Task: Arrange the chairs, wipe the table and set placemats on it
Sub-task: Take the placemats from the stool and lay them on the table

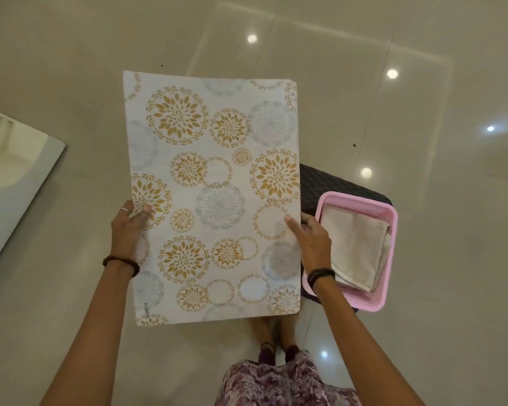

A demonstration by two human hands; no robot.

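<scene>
Both hands grip a white rectangular placemat [211, 197] printed with gold and grey floral circles, the left hand [129, 230] pinching its left edge, the right hand [313, 238] its right edge, above the glossy tiled floor [423, 288]. Partly hidden behind it, a pink plastic basket [392, 230] of folded beige cloths [355, 247] sits on a dark woven stool [320, 183]; a pale counter [9, 183] edge shows left.

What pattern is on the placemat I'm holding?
Gold and grey-blue floral circles on white placemat, clearest in the head view.

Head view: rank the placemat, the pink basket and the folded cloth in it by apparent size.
1. Placemat, though it is held up nearer the camera, which inflates it.
2. Pink basket.
3. Folded cloth, inside the basket.
</scene>
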